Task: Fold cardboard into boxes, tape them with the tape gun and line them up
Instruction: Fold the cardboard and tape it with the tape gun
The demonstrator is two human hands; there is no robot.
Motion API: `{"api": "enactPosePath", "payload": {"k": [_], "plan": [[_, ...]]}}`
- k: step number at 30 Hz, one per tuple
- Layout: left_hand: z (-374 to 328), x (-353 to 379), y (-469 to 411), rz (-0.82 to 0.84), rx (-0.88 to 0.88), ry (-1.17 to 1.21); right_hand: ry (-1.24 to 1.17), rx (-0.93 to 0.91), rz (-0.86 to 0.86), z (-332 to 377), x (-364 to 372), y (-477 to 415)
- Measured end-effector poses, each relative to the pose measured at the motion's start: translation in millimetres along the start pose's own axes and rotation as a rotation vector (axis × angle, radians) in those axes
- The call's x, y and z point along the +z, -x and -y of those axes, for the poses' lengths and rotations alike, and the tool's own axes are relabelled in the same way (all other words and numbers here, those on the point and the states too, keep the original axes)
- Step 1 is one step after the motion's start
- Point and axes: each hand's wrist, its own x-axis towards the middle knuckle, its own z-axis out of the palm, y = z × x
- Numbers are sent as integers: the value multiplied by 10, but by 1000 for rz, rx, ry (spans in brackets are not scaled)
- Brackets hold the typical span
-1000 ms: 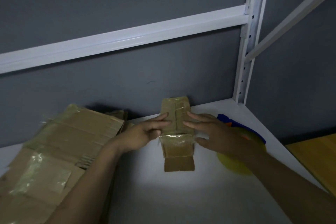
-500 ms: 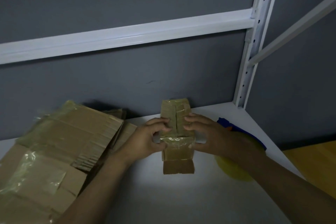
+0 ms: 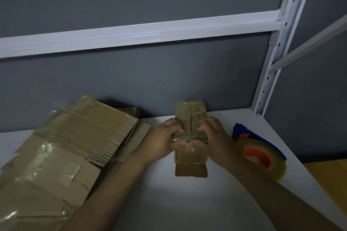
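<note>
I read the left hand (image 3: 163, 140) and right hand (image 3: 214, 137) as close together, both gripping the small cardboard box (image 3: 190, 157) with curled fingers, at centre on the white shelf (image 3: 169, 202). Tape gun (image 3: 262, 155) lies at 3 o'clock from the box; flattened cardboard (image 3: 75, 137) at 9 o'clock.

The left hand (image 3: 161, 140) and right hand (image 3: 216, 137) cover the middle of the box (image 3: 189, 114); their curled fingertips cannot be made out. The right wrist hides part of the tape gun (image 3: 262, 157). The cardboard stack (image 3: 75, 146) runs off the left and bottom edges.
</note>
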Motion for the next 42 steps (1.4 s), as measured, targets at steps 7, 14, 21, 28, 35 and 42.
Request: {"api": "enactPosePath", "payload": {"k": [7, 14, 21, 28, 35, 42], "plan": [[107, -89, 50, 105, 11, 87, -37, -207, 101, -264, -107, 94], [58, 23, 84, 9, 9, 81, 11, -163, 56, -172, -21, 34], [20, -384, -25, 73, 65, -237, -247, -194, 210, -330, -358, 169], [197, -203, -231, 173, -289, -28, 167, -87, 189, -66, -395, 217], [60, -41, 85, -140, -386, -90, 358, -136, -131, -163, -198, 17], [-7, -28, 238, -133, -9, -204, 234, 88, 54, -223, -336, -192]]}}
